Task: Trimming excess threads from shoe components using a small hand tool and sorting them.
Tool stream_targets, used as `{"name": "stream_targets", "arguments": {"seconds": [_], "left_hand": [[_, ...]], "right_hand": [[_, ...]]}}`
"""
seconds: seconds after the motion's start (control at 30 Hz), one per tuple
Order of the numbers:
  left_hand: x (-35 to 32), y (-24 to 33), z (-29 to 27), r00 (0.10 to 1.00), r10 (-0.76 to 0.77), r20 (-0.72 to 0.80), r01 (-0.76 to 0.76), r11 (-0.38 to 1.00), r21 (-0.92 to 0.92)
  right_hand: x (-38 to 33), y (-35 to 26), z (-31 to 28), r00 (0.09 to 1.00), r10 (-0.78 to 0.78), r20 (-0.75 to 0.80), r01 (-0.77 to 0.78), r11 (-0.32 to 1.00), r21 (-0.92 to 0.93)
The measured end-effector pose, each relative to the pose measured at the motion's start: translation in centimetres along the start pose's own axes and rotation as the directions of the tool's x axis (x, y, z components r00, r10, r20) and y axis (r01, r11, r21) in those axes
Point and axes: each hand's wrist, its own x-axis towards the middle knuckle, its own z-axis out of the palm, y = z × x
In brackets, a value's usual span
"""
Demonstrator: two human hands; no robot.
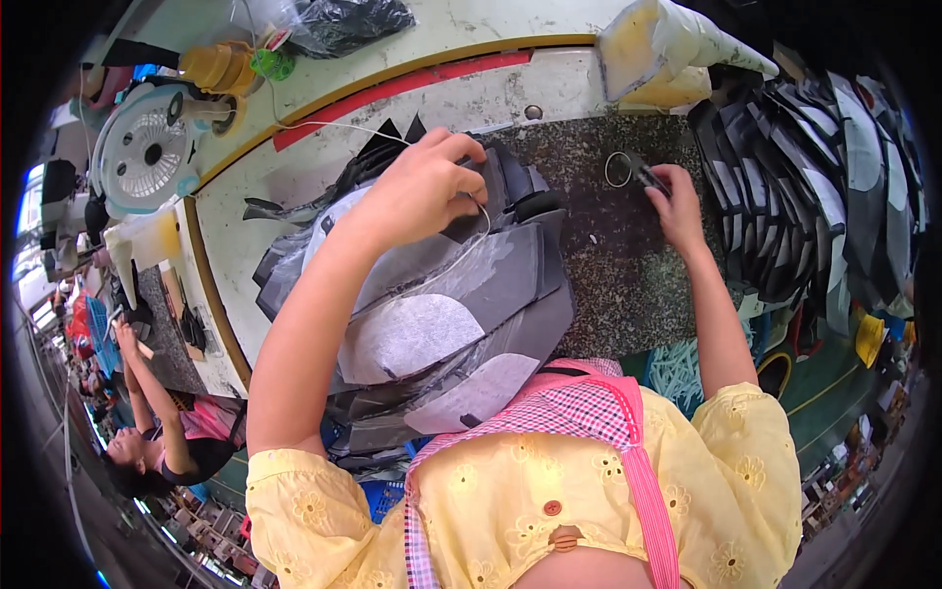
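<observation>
My left hand [432,188] is over a large pile of grey and black cut pieces [500,270], shaped like shoe uppers, with pale backing patches. Its fingers are curled together at a thin white string [488,226], which trails from the fingertips down across the pile. Part of the grip is hidden by the back of the hand. To the right, my right hand [677,208] is closed on a small dark tool with a thin metal ring [648,177], held above the speckled dark board [613,270]; its exact kind is not clear.
Many more dark cut pieces [785,187] stand stacked at the right. A plastic-wrapped roll [653,54] lies at the back right. At the left are a white fan [147,147] and yellow tape rolls [218,69]. A co-worker [162,442] works at a table further left.
</observation>
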Motion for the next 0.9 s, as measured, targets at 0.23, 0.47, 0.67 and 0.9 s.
{"name": "stream_targets", "arguments": {"seconds": [0.23, 0.47, 0.67, 0.9], "left_hand": [[-0.3, -0.3, 1.1, 0.993, 0.089, -0.078, -0.077, 0.987, 0.142], [-1.3, -0.3, 0.5, 0.974, 0.088, -0.207, -0.064, 0.990, 0.123], [-1.3, 0.5, 0.0, 0.957, 0.111, -0.268, -0.096, 0.993, 0.070], [-2.4, 0.3, -0.3, 0.936, 0.069, -0.345, -0.047, 0.996, 0.072]], "right_hand": [[1.2, -13.2, -2.7, 0.964, -0.049, 0.261, 0.000, 0.983, 0.183], [1.5, -18.7, -0.9, 0.895, -0.098, 0.436, 0.106, 0.994, 0.006], [2.9, -19.7, 1.0, 0.746, -0.067, 0.662, -0.008, 0.994, 0.110], [3.4, -17.7, 0.7, 0.895, -0.120, 0.430, 0.078, 0.990, 0.114]]}}
